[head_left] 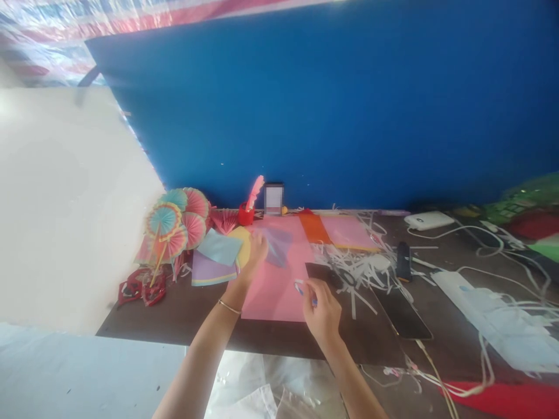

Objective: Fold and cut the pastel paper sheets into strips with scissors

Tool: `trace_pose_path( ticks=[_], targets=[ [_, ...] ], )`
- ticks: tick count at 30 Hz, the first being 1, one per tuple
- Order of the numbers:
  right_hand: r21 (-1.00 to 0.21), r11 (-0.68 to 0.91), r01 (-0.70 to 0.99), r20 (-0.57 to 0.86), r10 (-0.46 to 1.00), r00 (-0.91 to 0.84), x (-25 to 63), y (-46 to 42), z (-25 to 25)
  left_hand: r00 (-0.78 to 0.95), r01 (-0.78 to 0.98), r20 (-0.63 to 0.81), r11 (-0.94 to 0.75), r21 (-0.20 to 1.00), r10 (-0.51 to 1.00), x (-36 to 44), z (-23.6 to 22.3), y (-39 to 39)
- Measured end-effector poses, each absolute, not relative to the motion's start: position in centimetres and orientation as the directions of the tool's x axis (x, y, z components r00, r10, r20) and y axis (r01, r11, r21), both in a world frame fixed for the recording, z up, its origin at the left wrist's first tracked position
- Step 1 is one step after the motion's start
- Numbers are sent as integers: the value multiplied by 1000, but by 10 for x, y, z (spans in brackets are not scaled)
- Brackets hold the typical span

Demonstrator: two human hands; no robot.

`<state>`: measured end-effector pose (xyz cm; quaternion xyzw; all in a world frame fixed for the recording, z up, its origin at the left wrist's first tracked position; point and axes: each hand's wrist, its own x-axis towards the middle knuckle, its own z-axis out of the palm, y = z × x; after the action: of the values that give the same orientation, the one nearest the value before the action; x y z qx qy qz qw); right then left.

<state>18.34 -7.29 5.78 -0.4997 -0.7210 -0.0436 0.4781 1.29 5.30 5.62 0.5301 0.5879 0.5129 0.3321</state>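
Pink sheet (pixel 282 291): flat, mid-surface (pixel 174 317). Left to right: folded-paper fans (pixel 163 220); pale-blue sheet (pixel 218 247); yellow sheet (pixel 243 238), left hand (pixel 258 247) beside it, blurred, grip cannot be told; right hand (pixel 322 308) curled, pinching a small blue-and-white item (pixel 314 302) by pink sheet's right edge; heaped white strips (pixel 362 265); dark phone (pixel 404 314).

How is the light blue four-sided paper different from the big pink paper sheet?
The light blue four-sided paper is smaller; the big pink paper sheet is much larger.
The light blue four-sided paper lies left, overlapping a purple sheet; the big pink paper sheet lies farther right.
Both look thin.
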Motion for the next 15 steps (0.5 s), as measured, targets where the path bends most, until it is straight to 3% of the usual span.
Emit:
trace_pose_path(
  ticks=[2, 4, 6, 8, 12, 15],
  targets=[
    [-428, 476, 768, 709, 704, -41, 190, -75, 56, -248, 409, 197, -82, 909, 949, -3, 61, 47],
    [-441, 447, 778, 691, 723, -24, 197, -75, 54, -231, 780, 244, 30, 625, 942, -20, 62, 32],
    [-455, 429, 780, 683, 731, -3, 200, -74, 53, -262, 908, 143, 193, 372, 955, -32, 56, 12],
    [-464, 432, 774, 676, 737, -6, 197, -72, 52, -277, 936, 15, 267, 231, 961, -39, 47, -9],
    [-476, 468, 745, 660, 750, -50, 184, -70, 52, -254, 939, -35, 255, 230, 967, -41, 34, -33],
    [-499, 479, 722, 631, 772, -76, 180, -70, 52, -167, 917, -9, 158, 367, 986, -44, 36, -35]
  ],
)
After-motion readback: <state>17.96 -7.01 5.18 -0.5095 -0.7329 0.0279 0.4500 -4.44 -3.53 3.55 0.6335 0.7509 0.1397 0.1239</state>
